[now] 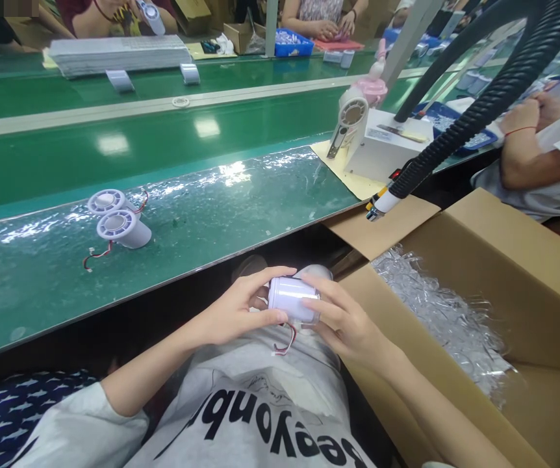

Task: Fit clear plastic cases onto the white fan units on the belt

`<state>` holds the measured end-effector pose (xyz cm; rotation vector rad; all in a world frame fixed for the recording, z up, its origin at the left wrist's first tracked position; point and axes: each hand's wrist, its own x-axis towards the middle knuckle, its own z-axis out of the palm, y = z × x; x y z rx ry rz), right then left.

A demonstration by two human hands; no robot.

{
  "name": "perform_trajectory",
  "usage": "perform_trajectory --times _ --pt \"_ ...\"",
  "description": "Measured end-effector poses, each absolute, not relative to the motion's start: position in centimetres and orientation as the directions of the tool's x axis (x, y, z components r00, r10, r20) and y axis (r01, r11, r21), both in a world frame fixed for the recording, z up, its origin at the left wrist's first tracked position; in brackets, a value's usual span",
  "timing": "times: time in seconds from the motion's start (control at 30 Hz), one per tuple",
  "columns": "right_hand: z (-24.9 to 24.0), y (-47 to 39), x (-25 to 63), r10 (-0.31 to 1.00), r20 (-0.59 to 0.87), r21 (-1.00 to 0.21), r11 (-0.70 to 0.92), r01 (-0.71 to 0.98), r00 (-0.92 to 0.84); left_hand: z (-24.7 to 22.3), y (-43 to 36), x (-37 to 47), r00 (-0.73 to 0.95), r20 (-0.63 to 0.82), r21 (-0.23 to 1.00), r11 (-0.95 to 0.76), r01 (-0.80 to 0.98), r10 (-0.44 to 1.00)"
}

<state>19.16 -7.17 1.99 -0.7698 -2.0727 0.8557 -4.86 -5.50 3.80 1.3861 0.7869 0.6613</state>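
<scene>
Above my lap I hold a pale lavender cylindrical fan housing (290,299) on its side between both hands. My left hand (241,302) grips its left end, with the thumb below and the fingers over the top. The fingers of my right hand (348,315) close on its right end, where a clear plastic piece seems to sit. Red, black and white wires with a small connector (286,343) hang beneath it. Two similar fan housings (123,227) with round grilles and wires stand close together on the green bench (221,214) to the left.
An open cardboard box (528,260) on my right holds many clear plastic pieces (436,318). A black corrugated hose (484,104) with a white nozzle arches over it. A white machine (382,146) and a handheld fan (352,117) stand on the bench. Co-workers sit across the green conveyor (163,136) and at right.
</scene>
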Motion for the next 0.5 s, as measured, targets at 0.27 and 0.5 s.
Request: perform_trajectory --times 0.27,0.5 --pt "2.4 -7.4 19.5 0.889 0.049 -0.993 0.092 0.075 -0.455 3.9 -5.5 -5.2 0.686 -0.037 0.998 0.065 -0.015 0.726" --pt "3.0 -7.9 19.3 0.888 0.136 -0.944 0.251 0.215 -0.44 2.6 -5.9 -4.8 0.709 -0.055 0.99 0.13 -0.052 0.703"
